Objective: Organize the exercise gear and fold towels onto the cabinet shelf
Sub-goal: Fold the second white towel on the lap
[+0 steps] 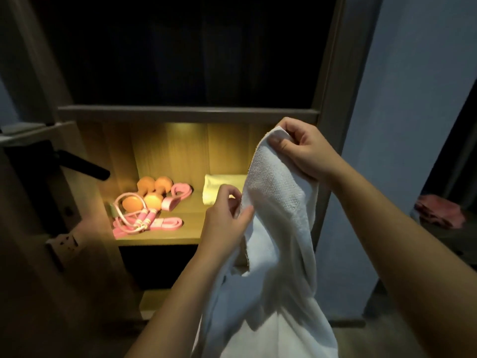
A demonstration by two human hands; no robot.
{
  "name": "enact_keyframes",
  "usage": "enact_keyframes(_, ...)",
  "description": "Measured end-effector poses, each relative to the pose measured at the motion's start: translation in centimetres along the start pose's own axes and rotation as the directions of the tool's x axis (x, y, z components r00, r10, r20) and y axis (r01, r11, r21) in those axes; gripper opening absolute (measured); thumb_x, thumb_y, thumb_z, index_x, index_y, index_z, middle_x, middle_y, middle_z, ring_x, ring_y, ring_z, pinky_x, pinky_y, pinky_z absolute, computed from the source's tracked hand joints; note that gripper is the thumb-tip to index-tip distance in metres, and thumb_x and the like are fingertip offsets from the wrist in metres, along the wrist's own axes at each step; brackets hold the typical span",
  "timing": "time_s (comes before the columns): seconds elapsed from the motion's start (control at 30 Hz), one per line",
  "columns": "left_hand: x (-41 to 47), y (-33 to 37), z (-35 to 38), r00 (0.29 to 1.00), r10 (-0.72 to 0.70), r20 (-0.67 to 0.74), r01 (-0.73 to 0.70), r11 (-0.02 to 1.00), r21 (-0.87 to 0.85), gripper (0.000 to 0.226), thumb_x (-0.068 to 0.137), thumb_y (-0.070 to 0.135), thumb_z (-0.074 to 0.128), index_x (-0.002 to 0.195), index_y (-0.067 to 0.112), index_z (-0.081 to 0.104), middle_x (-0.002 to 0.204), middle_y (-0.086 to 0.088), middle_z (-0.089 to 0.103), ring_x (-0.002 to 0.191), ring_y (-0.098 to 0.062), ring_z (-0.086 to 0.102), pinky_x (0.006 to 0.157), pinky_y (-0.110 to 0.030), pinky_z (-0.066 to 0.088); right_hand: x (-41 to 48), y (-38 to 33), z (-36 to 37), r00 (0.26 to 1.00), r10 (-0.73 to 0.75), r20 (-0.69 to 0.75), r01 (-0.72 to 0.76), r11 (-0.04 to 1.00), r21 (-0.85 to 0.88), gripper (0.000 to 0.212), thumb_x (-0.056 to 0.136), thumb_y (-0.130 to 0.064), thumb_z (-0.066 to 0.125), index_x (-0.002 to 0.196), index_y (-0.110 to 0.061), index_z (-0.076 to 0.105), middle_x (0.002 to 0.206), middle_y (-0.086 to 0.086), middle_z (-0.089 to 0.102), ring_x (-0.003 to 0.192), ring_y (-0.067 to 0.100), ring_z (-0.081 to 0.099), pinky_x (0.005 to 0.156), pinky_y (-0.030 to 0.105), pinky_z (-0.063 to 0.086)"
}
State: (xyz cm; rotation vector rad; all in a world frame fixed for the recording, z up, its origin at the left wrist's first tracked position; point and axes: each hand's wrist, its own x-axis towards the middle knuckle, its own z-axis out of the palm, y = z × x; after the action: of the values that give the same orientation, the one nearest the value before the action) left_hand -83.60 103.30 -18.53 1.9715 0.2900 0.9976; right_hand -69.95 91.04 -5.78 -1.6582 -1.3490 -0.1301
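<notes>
- Dim room all round us, and only the cabinet shelf [193,228] glows, lit warm from above.
- On its left side we see the orange dumbbells [152,192], with the pink jump rope [136,218] looped in front of them and the pink bands [178,195] just beside. To the right sits a folded towel [219,188], partly hidden behind our left hand [227,210].
- We have the white towel [278,215] up in front of the shelf's right end. It is not folded yet, and most of it hangs down and runs out of the bottom of our view.
- What could go wrong? Our two grips sit close together and at different heights, so the fold may well come out skewed if we don't find matching corners.
- That long loose tail is the other worry. If we swing it towards the shelf, it could drag over the folded towel or catch the bands and rope.
- We can't see where the lower end hangs, so it may be brushing the floor.
- Right hand [302,151]: raised highest, wrist bent, with the thumb pressed over the towel's top corner against curled fingers. That is a firm pinch.
- Left hand: lower and nearer the shelf, palm turned in, with thumb and fingertips nipping the towel's left edge.
- Both forearms reach in from below, the right one across the frame's right side.
</notes>
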Motion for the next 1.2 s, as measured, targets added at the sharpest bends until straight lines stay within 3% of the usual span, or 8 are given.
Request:
enact_keyframes(0.17, 0.6, 1.8, -0.1, 0.995, -0.03, 0.091, 0.028, 0.999, 0.02, 0.013, 0.084, 0.028, 0.066, 0.086, 0.019, 0.057, 0.075, -0.003, 0.06, 0.064, -0.018, 0.05, 0.061, -0.031, 0.041, 2.0, -1.7, -2.1, 0.998, -0.063, -0.002, 0.062, 0.989, -0.131, 0.005, 0.095, -0.015, 0.059, 0.09, -0.012, 0.06, 0.078, -0.005, 0.057, 0.069, 0.002, 0.05, 0.063, 0.019, 0.041)
enact_keyframes(0.3, 1.5, 2.8, -0.2, 0.982, -0.089, 0.167, 0.062, 0.986, 0.157, 0.021, 0.082, 0.031, 0.065, 0.072, 0.014, 0.057, 0.06, 0.005, 0.049, 0.055, -0.006, 0.039, 0.057, -0.028, 0.033, 3.3, -2.6, -3.3, 0.995, -0.063, -0.078, 0.049, 0.983, -0.176, 0.01, 0.094, -0.017, 0.058, 0.084, -0.015, 0.057, 0.076, -0.005, 0.055, 0.069, 0.006, 0.049, 0.063, 0.024, 0.04)
enact_keyframes(0.4, 3.7, 4.1, -1.4, 0.982, -0.079, 0.173, 0.032, 0.966, 0.257, 0.03, 0.09, 0.031, 0.062, 0.078, 0.003, 0.065, 0.071, -0.016, 0.059, 0.061, -0.014, 0.045, 0.059, -0.03, 0.035, 4.4, -3.8, -4.6, 0.986, -0.06, -0.156, 0.029, 0.981, -0.194, 0.013, 0.095, -0.023, 0.057, 0.084, -0.016, 0.058, 0.077, -0.005, 0.056, 0.071, 0.007, 0.051, 0.062, 0.023, 0.041)
enact_keyframes(0.57, 8.7, 7.9, -4.2, 0.976, -0.012, 0.217, -0.07, 0.927, 0.368, 0.027, 0.089, 0.048, 0.06, 0.084, 0.023, 0.069, 0.075, 0.009, 0.064, 0.075, -0.011, 0.062, 0.057, -0.028, 0.049, 7.0, -6.0, -6.9, 0.948, -0.077, -0.309, 0.028, 0.986, -0.163, 0.012, 0.096, -0.023, 0.057, 0.093, -0.012, 0.061, 0.086, -0.001, 0.061, 0.08, 0.011, 0.057, 0.066, 0.022, 0.045)
enact_keyframes(0.7, 10.9, 10.1, -3.5, 0.981, 0.047, 0.187, -0.134, 0.865, 0.484, 0.042, 0.078, 0.062, 0.066, 0.091, 0.022, 0.068, 0.083, 0.007, 0.068, 0.076, -0.011, 0.065, 0.066, -0.036, 0.058, 9.3, -8.6, -8.0, 0.913, -0.123, -0.39, 0.058, 0.983, -0.175, 0.012, 0.095, -0.017, 0.054, 0.094, -0.008, 0.062, 0.09, 0.007, 0.063, 0.084, 0.018, 0.058, 0.069, 0.027, 0.048)
enact_keyframes(0.9, 13.3, 10.2, -3.7, 0.966, 0.237, 0.108, -0.248, 0.716, 0.653, 0.041, 0.09, 0.052, 0.059, 0.074, 0.015, 0.066, 0.067, 0.003, 0.061, 0.065, -0.014, 0.057, 0.055, -0.031, 0.044, 10.5, -9.3, -9.6, 0.904, -0.119, -0.41, 0.026, 0.974, -0.225, 0.011, 0.096, -0.014, 0.05, 0.091, -0.012, 0.059, 0.088, 0.004, 0.061, 0.08, 0.015, 0.054, 0.064, 0.024, 0.042)
enact_keyframes(1.07, 16.0, 10.8, -6.1, 0.942, 0.335, 0.023, -0.287, 0.766, 0.576, 0.032, 0.094, 0.035, 0.061, 0.07, 0.013, 0.062, 0.063, 0.002, 0.058, 0.063, -0.017, 0.056, 0.057, -0.032, 0.044, 11.0, -7.6, -11.4, 0.872, -0.09, -0.481, -0.014, 0.978, -0.208, 0.011, 0.097, -0.016, 0.052, 0.091, -0.015, 0.06, 0.082, -0.003, 0.058, 0.072, 0.005, 0.05, 0.056, 0.014, 0.037)
enact_keyframes(1.2, 18.0, 13.2, -7.2, 0.936, 0.319, -0.148, -0.246, 0.895, 0.373, 0.034, 0.101, 0.025, 0.044, 0.072, 0.008, 0.051, 0.067, -0.002, 0.051, 0.062, -0.017, 0.047, 0.054, -0.03, 0.035, 12.3, -7.4, -12.7, 0.848, -0.072, -0.525, -0.004, 0.99, -0.142, 0.013, 0.097, -0.02, 0.054, 0.084, -0.018, 0.056, 0.077, -0.006, 0.055, 0.07, 0.009, 0.047, 0.061, 0.023, 0.039)
